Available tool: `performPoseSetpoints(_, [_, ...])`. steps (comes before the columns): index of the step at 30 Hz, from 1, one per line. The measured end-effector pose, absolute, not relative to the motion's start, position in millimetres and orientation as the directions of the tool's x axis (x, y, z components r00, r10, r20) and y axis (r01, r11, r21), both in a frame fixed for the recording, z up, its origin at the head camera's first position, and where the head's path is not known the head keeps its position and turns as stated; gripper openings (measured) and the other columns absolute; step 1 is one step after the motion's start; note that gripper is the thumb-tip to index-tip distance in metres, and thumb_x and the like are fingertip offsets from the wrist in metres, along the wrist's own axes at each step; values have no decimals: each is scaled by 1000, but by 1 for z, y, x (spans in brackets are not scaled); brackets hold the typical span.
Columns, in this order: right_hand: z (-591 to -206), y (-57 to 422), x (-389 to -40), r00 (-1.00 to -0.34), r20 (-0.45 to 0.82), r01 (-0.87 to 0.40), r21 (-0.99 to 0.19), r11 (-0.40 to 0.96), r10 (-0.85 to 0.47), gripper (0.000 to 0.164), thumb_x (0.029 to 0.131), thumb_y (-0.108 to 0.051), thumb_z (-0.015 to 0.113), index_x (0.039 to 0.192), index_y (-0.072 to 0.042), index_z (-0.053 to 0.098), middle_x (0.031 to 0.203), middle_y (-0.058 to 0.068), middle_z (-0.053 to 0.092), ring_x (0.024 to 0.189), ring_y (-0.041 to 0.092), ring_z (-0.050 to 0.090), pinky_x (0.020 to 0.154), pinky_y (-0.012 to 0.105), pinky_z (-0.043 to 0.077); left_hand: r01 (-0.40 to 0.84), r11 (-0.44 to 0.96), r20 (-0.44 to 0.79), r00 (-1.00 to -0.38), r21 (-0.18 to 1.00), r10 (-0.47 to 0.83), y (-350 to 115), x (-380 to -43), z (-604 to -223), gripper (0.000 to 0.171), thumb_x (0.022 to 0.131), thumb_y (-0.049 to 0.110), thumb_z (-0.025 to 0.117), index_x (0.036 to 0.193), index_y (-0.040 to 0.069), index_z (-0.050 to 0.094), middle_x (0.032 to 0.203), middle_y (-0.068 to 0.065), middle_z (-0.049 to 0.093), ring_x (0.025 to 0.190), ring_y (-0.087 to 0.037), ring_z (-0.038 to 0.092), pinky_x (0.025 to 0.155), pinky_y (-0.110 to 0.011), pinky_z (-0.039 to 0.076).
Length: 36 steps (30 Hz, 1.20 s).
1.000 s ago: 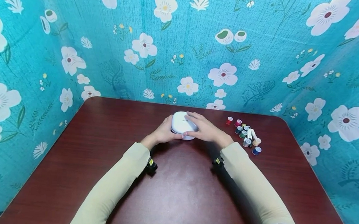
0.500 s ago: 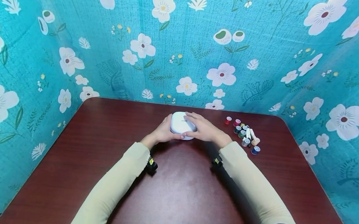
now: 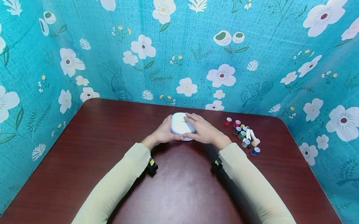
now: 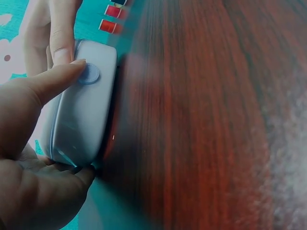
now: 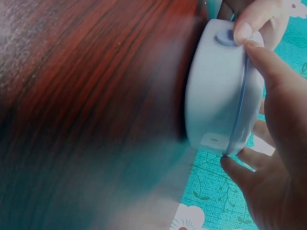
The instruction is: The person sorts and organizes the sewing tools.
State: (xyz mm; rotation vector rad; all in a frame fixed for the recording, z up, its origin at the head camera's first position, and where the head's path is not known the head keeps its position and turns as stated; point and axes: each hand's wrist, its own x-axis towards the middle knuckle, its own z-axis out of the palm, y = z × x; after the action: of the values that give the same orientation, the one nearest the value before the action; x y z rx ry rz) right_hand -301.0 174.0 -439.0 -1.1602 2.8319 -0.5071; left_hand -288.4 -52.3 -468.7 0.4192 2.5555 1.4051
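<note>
A white case with rounded corners sits on the table near its back edge. In the left wrist view its lid seam looks shut, and a round bluish button stands out on the front wall. My left hand grips the left side, thumb on the front beside the button, fingers reaching under and behind. From the right, my right hand holds the lid, fingers spread over its top and side. Its thumb presses at the seam near the button in the right wrist view. Both thumbs nearly meet there.
Several thread spools in mixed colours lie in a loose group to the right of the case, with small white items among them. The dark red wooden table stands against a teal flowered curtain.
The lid seems to have settled slightly onto the case during the last second. Both hands stay in nearly the same place, and the head view has shifted a little.
</note>
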Motion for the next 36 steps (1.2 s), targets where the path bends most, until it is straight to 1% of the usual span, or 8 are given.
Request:
performPoseSetpoints(5, [-439,173,-299,-695,90,-707,-265,655,-713,76,97,-42,68,154,1,41,162,21,33,149,42,28,119,53,29,126,504,-49,-947,854,319,-51,-287,-466,112,74,24,93,157,2,21,149,-20,37,129,-32,44,111,-45,37])
performPoseSetpoints(13, [-438,170,-299,-687,81,-718,-230,657,-722,75,99,-40,65,154,3,39,163,24,30,148,47,27,120,54,27,124,498,-39,-952,858,305,-50,-284,-463,109,74,21,92,156,1,23,148,-19,38,130,-32,44,111,-44,36])
performPoseSetpoints(26, [-437,170,-297,-706,47,-696,-230,681,-706,76,99,-43,64,156,1,38,164,22,29,150,43,24,119,54,29,121,471,-35,-950,874,310,-49,-287,-470,108,74,19,93,155,4,24,146,-17,39,128,-31,45,110,-45,37])
performPoseSetpoints(33, [-432,172,-299,-718,4,-668,-285,687,-696,76,99,-43,65,157,-2,37,166,18,26,152,41,23,120,53,26,120,480,-40,-950,869,309,-48,-287,-470,108,74,20,93,155,5,24,148,-16,38,130,-31,44,111,-46,36])
performPoseSetpoints(36, [-432,172,-299,-717,-4,-665,-291,687,-697,77,99,-43,65,158,-3,36,166,18,25,152,41,22,120,54,26,121,481,-40,-950,868,310,-49,-286,-469,107,74,20,93,155,5,25,147,-16,38,130,-31,44,111,-46,36])
